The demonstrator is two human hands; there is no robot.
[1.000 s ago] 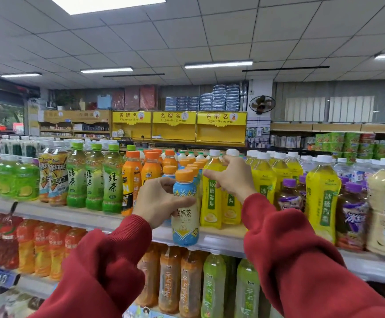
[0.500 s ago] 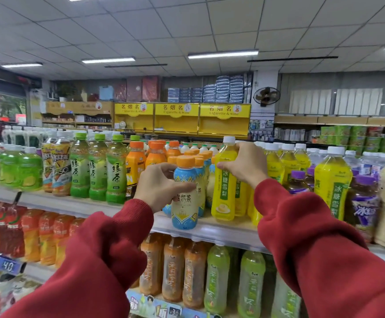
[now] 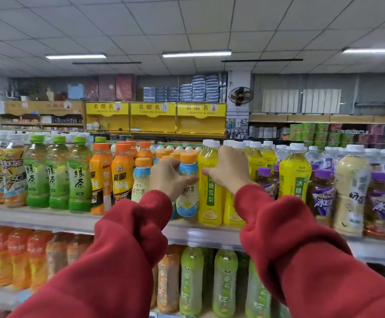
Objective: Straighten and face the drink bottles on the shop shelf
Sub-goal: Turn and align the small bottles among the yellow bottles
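On the top shelf stand rows of drink bottles. My left hand wraps around a blue-and-cream milk tea bottle with an orange cap, standing upright at the shelf's front. Just to its right, my right hand grips the upper part of a yellow pear drink bottle with a white cap. A second milk tea bottle stands to the left of my left hand. Both red sleeves cover the lower middle of the view.
Green tea bottles and orange energy drink bottles fill the shelf to the left; more yellow, purple and cream bottles stand to the right. A lower shelf holds orange and green bottles. Yellow cigarette cabinets stand behind.
Both hands moved right and further back along the shelf with their bottles. The milk tea bottle now stands tight against the yellow bottle, and a second milk tea bottle shows at its left.
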